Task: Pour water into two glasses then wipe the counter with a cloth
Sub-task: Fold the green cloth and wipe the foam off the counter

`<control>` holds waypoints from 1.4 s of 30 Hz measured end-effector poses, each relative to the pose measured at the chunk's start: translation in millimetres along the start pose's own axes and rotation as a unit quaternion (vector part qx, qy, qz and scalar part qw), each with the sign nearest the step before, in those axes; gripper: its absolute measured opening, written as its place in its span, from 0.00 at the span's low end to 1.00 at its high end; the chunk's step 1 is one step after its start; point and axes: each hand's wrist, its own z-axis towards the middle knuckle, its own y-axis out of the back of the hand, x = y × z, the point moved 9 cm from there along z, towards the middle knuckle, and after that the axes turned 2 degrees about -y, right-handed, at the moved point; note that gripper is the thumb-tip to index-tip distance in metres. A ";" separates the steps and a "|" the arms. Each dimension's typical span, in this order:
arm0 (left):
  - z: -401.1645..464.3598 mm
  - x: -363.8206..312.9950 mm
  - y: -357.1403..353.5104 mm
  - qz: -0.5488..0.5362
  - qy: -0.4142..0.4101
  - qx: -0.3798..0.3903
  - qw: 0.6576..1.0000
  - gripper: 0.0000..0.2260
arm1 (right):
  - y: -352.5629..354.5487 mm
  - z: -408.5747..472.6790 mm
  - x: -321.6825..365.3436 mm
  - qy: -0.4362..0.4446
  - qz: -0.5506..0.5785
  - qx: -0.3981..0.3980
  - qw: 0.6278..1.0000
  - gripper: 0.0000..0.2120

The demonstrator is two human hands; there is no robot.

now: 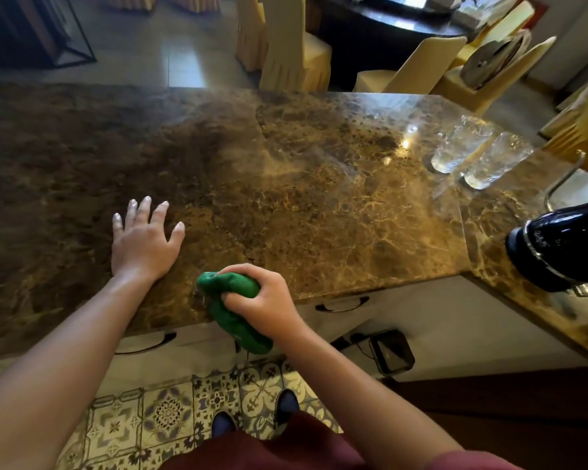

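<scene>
Two glasses stand filled, so I judge the pouring finished and the wiping the step in hand. Biggest thing before me is the brown marble counter [319,205], running across the whole middle of the view, with a streaky sheen toward its right half that may be damp, though I cannot be sure. At about three o'clock, near the right edge, a dark jug [554,252] lies tilted on the stone. Up at two o'clock the two glasses [479,152] sit side by side, touching or nearly so, well apart from the hands.

Nearer, at about seven o'clock, the left hand [143,242] rests flat on the counter, fingers spread wide and holding nothing; it looks like a brace. Just beside it, at six o'clock by the near edge, the right hand [265,296] has its fingers curled tight round the green cloth [233,310], bunched in the fist, its tail hanging over the edge.

Next, I'd say, the cloth must be pressed down and swept outward toward the glasses, stopping short of knocking them.
</scene>
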 end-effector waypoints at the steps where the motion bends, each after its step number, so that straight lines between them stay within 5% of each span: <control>1: 0.1 0.7 0.0 0.000 0.000 -0.001 1.000 0.28 | 5.3 -0.5 1.0 -0.008 0.019 0.004 1.000 0.15; 6: 0.5 2.8 -2.0 -0.004 -0.010 -0.003 1.000 0.28 | 108.0 0.9 -3.3 -0.037 0.058 -0.113 0.991 0.14; 12: 1.3 5.4 -6.7 0.004 -0.011 -0.008 1.000 0.28 | 330.1 -33.3 -54.2 -0.093 0.173 -0.454 0.869 0.08; 17: 3.3 6.2 -9.9 0.018 -0.012 -0.015 1.000 0.27 | 402.2 -52.5 -87.1 -0.105 0.096 -0.559 0.817 0.16; 21: 3.4 7.6 -10.5 0.028 -0.016 -0.023 0.999 0.27 | 363.1 -29.2 -84.6 -0.092 0.059 -0.503 0.857 0.13; 29: 1.6 5.0 -5.4 0.024 -0.007 -0.019 1.000 0.27 | 178.4 44.9 -43.4 -0.038 -0.004 -0.239 0.970 0.15; 37: 2.5 4.5 -4.3 0.019 -0.006 -0.017 1.000 0.28 | 29.9 35.2 -9.1 0.023 -0.001 -0.063 0.998 0.17; 42: 3.3 5.0 -5.7 0.018 -0.010 -0.024 0.999 0.27 | -29.5 11.1 -9.6 -0.036 0.063 0.081 0.994 0.16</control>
